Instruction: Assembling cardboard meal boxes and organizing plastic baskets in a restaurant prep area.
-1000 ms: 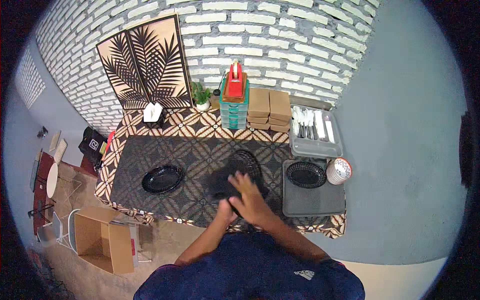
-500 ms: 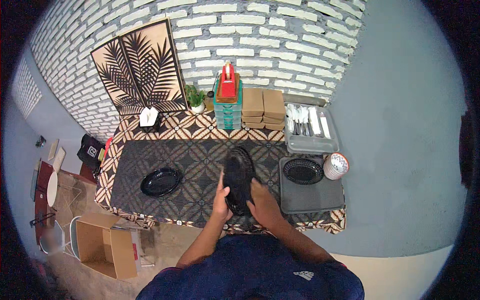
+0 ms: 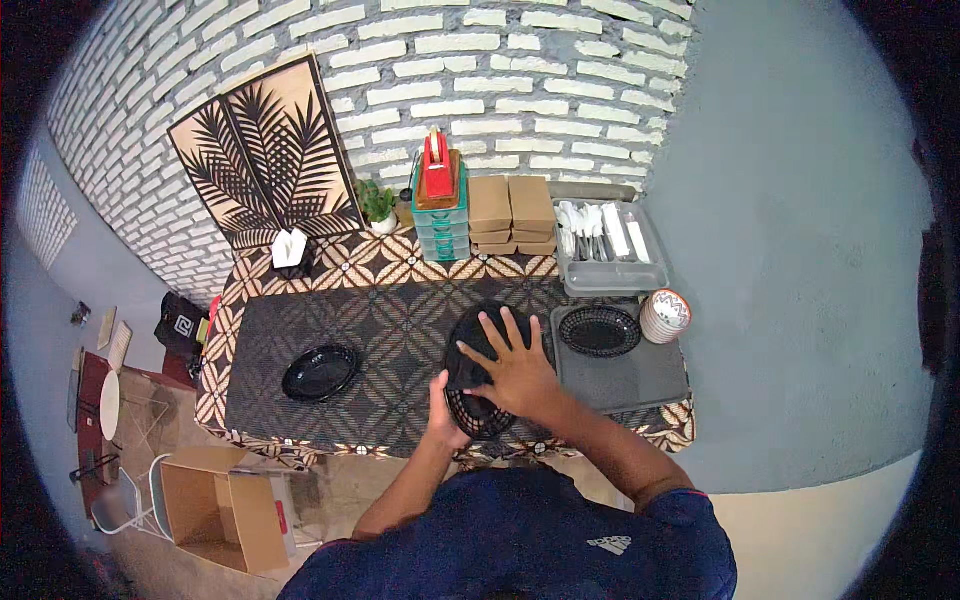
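Near the front edge of the table, my left hand (image 3: 446, 411) grips the near left rim of a black oval plastic basket (image 3: 482, 418) with lattice sides. My right hand (image 3: 516, 370) lies over it with its fingers spread, palm down. Under those fingers is a dark, solid-looking black surface (image 3: 462, 345); whether it is a second basket or a lining, I cannot tell. To the left, a black oval dish (image 3: 320, 373) sits on the dark mat. Another black oval basket (image 3: 600, 331) rests on a grey tray (image 3: 640, 376) at the right.
A stack of patterned bowls (image 3: 665, 316) stands at the tray's far right corner. Behind it is a clear cutlery box (image 3: 612, 278). Brown cartons (image 3: 490, 207), a small drawer unit (image 3: 441, 222) topped by a red tape dispenser (image 3: 437, 170), a plant (image 3: 376, 203) and a tissue holder (image 3: 290, 250) line the back.
My right hand has left the basket's right side and now lies spread on top of it. The basket has tipped from a steep tilt to flatter. My view has shifted slightly.
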`<state>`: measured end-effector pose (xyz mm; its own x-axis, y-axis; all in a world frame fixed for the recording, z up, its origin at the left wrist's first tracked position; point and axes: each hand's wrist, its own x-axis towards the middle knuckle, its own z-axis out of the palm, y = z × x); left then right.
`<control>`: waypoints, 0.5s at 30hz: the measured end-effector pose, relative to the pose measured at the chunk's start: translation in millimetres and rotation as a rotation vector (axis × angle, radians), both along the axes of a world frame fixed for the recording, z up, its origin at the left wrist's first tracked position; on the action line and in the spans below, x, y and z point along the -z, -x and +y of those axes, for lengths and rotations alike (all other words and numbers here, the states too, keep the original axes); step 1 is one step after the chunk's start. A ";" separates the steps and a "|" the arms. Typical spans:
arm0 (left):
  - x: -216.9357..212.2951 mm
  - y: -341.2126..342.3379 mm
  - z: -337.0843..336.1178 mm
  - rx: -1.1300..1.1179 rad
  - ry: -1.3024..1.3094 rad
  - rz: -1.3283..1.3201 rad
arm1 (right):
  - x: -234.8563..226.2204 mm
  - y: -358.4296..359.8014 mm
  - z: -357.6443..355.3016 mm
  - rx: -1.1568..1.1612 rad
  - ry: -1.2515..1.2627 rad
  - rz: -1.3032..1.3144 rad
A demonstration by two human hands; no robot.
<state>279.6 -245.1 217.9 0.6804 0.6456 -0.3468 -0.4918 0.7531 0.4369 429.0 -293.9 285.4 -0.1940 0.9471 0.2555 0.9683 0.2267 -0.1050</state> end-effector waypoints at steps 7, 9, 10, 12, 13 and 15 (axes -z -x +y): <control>21.2 16.2 32.2 -0.059 -0.009 -0.335 | 3.1 20.0 -19.7 -0.179 0.158 0.074; 21.2 15.3 26.4 -0.106 -0.001 -0.356 | 9.7 3.6 -8.8 -0.226 0.198 0.269; 20.3 17.1 23.2 -0.096 -0.061 -0.309 | 15.2 -6.7 0.4 -0.243 0.057 0.324; 8.8 15.0 18.2 -0.062 -0.121 -0.218 | 22.3 -20.9 14.7 -0.125 -0.064 0.488; 12.2 15.0 18.9 -0.065 -0.121 -0.219 | 25.2 -24.7 18.6 -0.001 -0.189 0.649; 28.9 22.5 24.9 -0.006 -0.124 -0.066 | 27.6 -14.7 27.2 0.079 -0.277 1.073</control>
